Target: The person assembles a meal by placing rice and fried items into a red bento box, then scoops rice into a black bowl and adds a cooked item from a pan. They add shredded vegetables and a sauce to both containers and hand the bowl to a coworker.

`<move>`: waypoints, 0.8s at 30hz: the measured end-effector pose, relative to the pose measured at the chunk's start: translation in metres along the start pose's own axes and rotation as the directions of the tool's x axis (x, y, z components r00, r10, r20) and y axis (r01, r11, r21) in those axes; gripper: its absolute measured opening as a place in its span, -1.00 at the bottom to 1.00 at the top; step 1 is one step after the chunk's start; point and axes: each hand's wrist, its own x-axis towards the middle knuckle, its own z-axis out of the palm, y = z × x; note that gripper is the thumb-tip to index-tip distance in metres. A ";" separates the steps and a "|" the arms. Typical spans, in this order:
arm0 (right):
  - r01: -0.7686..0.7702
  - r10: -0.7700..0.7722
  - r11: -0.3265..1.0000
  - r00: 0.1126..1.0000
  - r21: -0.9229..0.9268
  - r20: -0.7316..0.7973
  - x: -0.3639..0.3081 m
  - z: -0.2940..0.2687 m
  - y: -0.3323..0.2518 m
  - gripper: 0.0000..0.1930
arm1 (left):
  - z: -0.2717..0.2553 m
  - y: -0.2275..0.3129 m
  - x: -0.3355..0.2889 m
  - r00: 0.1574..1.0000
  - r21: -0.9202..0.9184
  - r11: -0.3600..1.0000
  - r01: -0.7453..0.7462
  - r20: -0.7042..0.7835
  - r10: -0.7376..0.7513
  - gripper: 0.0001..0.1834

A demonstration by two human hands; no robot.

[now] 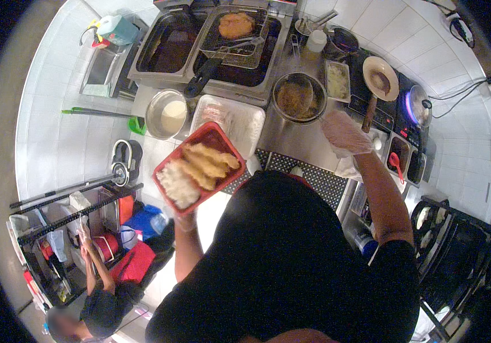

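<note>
The person's 2 hands, both in clear plastic gloves, are well apart. The left hand (183,222) grips the near end of a red rectangular tray (215,131), its fingers partly hidden beneath. The tray is held up in front of the body, slightly left of centre and turned at an angle. Inside it, golden battered pieces (202,166) lie on the right, beside fluffy white food (178,186) on the left. The right hand (345,134) is stretched out just beside the rim of a round metal bowl (299,120) of brown contents; I cannot tell whether it touches the rim or how its fingers are closed.

A white foam tray (251,137) lies partly behind the red tray, and left of it stands a metal mixing bowl (151,117) with cream-coloured liquid. Past these is a 2-well deep fryer (234,87); a wire fry basket over the right well holds a breaded cutlet (236,26). To the right are a frying pan (392,77), a lidded pot (421,106) and a red spoon (396,163). At lower left, a co-worker (101,308) reaches toward a shelf rack.
</note>
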 end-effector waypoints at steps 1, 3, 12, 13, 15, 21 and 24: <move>0.033 -0.031 0.999 0.987 0.009 -0.159 -0.005 0.002 -0.001 -0.86 | 0.001 -0.002 -0.004 0.997 0.111 0.991 -0.070 -0.004 0.071 -0.11; 0.021 0.026 0.989 0.948 0.144 -0.316 -0.017 0.002 -0.002 -0.82 | 0.000 -0.009 -0.012 0.988 0.215 0.965 -0.153 0.031 0.150 -0.07; -0.410 0.376 -0.387 0.747 0.826 0.548 -0.065 0.040 -0.031 -0.66 | 0.005 -0.041 -0.021 0.982 0.271 0.944 -0.189 0.055 0.181 -0.09; -0.420 0.400 -0.324 0.751 0.848 0.525 -0.067 0.045 -0.031 -0.66 | 0.007 -0.044 -0.020 0.981 0.232 0.953 -0.194 0.058 0.185 -0.11; -0.456 0.442 -0.190 0.752 0.870 0.490 -0.071 0.052 -0.029 -0.67 | 0.011 -0.052 -0.018 0.983 0.198 0.963 -0.185 0.054 0.177 -0.14; -0.370 0.414 -0.039 0.840 0.928 0.352 -0.088 0.037 -0.015 -0.66 | 0.042 -0.081 -0.009 0.984 0.080 0.982 -0.174 -0.029 0.176 -0.23; -0.462 0.485 0.029 0.782 0.887 0.391 -0.105 0.017 -0.004 -0.66 | 0.068 -0.094 -0.008 0.959 0.064 0.967 -0.247 0.162 0.234 -0.26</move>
